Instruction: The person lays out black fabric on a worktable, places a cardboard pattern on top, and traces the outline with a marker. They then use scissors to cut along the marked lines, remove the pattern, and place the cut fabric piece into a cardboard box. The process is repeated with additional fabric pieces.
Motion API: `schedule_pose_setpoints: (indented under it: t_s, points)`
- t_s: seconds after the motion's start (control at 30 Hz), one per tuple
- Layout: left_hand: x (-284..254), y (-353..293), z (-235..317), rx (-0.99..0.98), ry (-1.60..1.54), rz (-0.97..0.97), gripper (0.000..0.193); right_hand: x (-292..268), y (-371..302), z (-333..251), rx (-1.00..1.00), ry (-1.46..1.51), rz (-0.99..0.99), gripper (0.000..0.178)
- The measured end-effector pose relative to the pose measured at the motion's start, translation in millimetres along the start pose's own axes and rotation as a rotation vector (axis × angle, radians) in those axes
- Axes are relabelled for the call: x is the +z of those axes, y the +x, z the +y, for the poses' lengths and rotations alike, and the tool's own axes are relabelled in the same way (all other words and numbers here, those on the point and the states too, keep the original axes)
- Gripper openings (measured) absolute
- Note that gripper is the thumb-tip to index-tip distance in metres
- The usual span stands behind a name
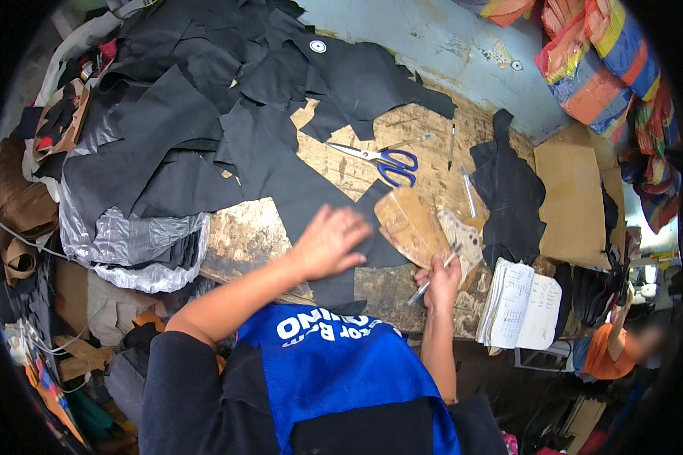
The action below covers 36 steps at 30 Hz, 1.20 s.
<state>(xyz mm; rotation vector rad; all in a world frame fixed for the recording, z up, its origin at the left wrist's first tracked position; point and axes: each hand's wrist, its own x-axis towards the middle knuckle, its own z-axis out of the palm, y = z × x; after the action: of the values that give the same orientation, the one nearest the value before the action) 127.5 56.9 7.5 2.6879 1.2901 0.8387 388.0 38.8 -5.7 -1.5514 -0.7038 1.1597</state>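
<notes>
Clasping a slender pen (420, 293), the right grip (442, 279) touches a tapered tan panel (410, 225).

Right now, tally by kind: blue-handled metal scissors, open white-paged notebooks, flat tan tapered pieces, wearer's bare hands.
Blue-handled metal scissors: 1
Open white-paged notebook: 1
Flat tan tapered piece: 1
Left hand and right hand, bare: 2
Total: 5

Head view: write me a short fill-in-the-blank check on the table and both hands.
1. The scissors have handles coloured ____.
2. The cloth beneath the left hand is coloured ____.
3. Seen from the right hand, the open notebook lies to the ____.

Missing words: blue; black; right.
</notes>
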Motion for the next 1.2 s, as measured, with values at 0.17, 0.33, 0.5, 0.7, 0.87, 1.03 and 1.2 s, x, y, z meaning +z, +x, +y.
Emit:
schedule_pose_setpoints:
  t_s: [0.17, 0.33, 0.5, 0.7, 0.87, 1.03, 1.2]
  points:
    - [-9.8, 41.8, -60.4, -0.148, -0.041, -0.295, 0.069, -23.8, 38.1, 4.6, -0.293, -0.081, 0.315, 0.030]
    - [-1.0, 38.7, -38.5, -0.530, -0.040, -0.254, 0.053, -49.0, 75.9, -27.5, -0.122, -0.120, 0.334, 0.043]
    - [13.3, 31.7, 8.9, -0.813, 0.064, -0.017, 0.036, -28.2, 48.6, -46.3, -0.176, 0.198, 0.318, 0.034]
    - [24.4, 51.8, 34.0, -0.820, -0.102, -0.122, 0.032, 42.0, 6.4, -21.5, -0.092, 0.458, 0.069, 0.016]
    - [-2.7, 1.1, 4.7, -0.716, 0.074, -0.012, 0.052, 55.0, -12.0, 4.5, -0.040, 0.315, -0.030, 0.018]
    - [-21.2, -34.3, -30.9, -0.692, 0.043, 0.186, 0.048, 53.3, 0.9, 9.0, -0.039, 0.366, -0.066, 0.021]
    - [-53.1, -24.4, -112.8, -0.884, 0.515, 0.469, 0.081, 42.7, 19.9, 1.8, -0.077, 0.278, 0.077, 0.026]
